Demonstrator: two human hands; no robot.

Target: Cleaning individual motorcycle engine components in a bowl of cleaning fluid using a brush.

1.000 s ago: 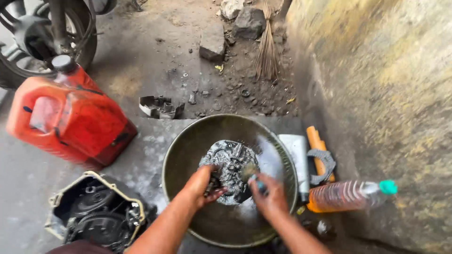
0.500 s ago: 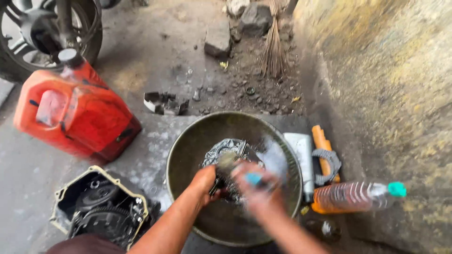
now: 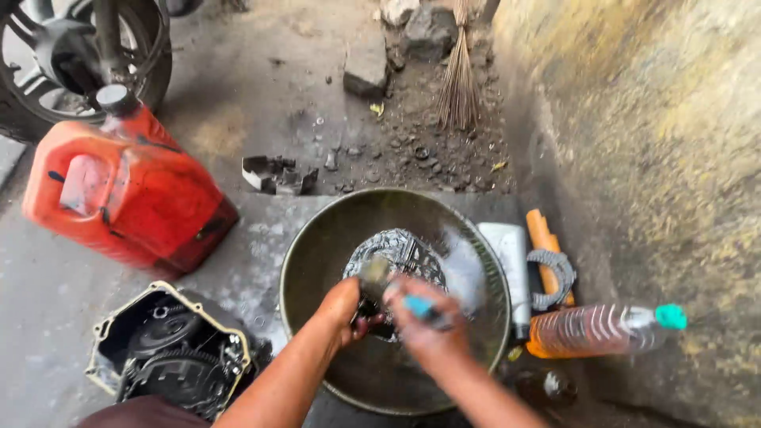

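On a grimy concrete floor [image 3: 261, 95] beside a rough yellowed wall, a red plastic jerrycan [image 3: 127, 194] and an open black engine casing [image 3: 170, 357] lie leftmost. In the round dark metal basin [image 3: 317, 261], the left hand [image 3: 345, 305] grips a foamy, silvery ribbed engine part [image 3: 400, 254]; the blurred right hand [image 3: 424, 321] clasps a blue-handled brush [image 3: 418, 305]. Grime remains, so the scrubbing looks midway. An amber-filled plastic bottle [image 3: 594, 329] lies rightmost.

Left hand [image 3: 342, 305] steadies a metal engine part [image 3: 396, 257] in a round basin [image 3: 317, 238]; blurred right hand [image 3: 424, 325] grips a blue-handled brush [image 3: 418, 305].
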